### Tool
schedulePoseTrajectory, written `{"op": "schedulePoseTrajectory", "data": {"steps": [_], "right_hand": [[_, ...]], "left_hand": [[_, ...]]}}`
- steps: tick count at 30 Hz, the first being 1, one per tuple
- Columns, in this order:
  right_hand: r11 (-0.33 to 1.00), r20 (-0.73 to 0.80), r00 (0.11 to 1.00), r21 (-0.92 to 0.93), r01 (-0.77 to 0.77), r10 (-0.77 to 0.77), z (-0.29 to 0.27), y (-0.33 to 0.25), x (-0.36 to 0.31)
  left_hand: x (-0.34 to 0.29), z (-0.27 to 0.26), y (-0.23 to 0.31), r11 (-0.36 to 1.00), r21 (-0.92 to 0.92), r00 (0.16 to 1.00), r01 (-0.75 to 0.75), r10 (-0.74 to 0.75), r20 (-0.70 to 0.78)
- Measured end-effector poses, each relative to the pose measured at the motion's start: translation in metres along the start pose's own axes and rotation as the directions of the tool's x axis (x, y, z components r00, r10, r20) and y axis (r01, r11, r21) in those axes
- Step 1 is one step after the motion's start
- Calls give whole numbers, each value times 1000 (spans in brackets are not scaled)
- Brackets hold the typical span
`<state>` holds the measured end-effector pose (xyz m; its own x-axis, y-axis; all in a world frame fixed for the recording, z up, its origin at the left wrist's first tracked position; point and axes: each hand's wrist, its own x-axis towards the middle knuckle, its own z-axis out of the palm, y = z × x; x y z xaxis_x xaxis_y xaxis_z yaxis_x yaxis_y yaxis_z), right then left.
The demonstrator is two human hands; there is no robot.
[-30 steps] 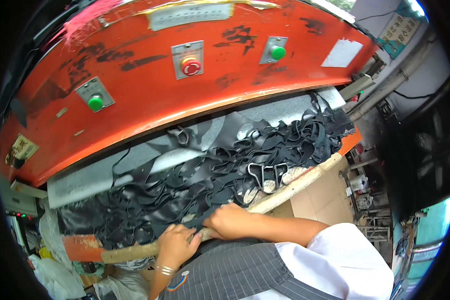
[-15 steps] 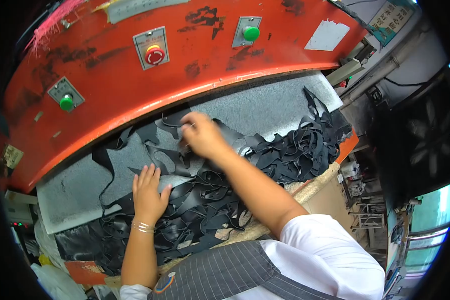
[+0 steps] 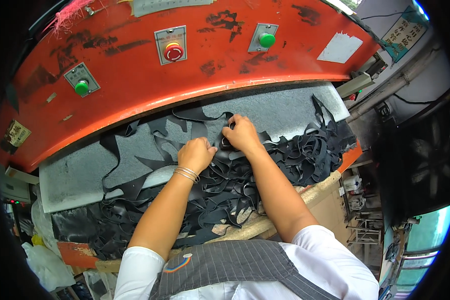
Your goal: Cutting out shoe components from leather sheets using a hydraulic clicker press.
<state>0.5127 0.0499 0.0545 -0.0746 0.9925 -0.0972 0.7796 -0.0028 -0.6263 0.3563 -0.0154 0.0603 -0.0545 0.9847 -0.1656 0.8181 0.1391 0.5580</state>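
While left hand (image 3: pixel 197 154) and right hand (image 3: pixel 242 134) curl close together, grips cannot be told; both should ease scraps (image 3: pixel 310 157) apart before lifting off board (image 3: pixel 280 105).

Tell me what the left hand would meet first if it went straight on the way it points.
Probably the dark strip just beyond the knuckles of the left hand, over the grey board; height above it is unclear from this view.

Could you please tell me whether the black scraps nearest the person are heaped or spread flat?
Heaped: the scraps curl and overlap in a tangle along the grey board.
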Motion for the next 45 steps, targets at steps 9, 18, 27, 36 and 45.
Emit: {"op": "schedulePoseTrajectory", "data": {"steps": [9, 18, 27, 36, 45], "right_hand": [[995, -199, 976, 26, 94, -87, -20, -1, -18], [671, -655, 753, 529, 519, -66, -108, -39, -22], [712, -338, 901, 559, 424, -271, -75, -10, -120], [683, -618, 707, 352, 640, -344, -134, -12, -77], [861, 311, 804, 136, 489, -506, -34, 1, -251]], "left_hand": [[-42, -50, -52, 927, -343, 962, -155, 62, -267], [-102, -171, -84, 891, 228, 173, -393, 315, -933], [-202, -109, -90, 932, 19, 680, -361, 277, -679], [-186, -166, -62, 865, 330, 353, -377, 464, -813], [-290, -33, -81, 985, 29, 949, -169, 170, -267]]}}
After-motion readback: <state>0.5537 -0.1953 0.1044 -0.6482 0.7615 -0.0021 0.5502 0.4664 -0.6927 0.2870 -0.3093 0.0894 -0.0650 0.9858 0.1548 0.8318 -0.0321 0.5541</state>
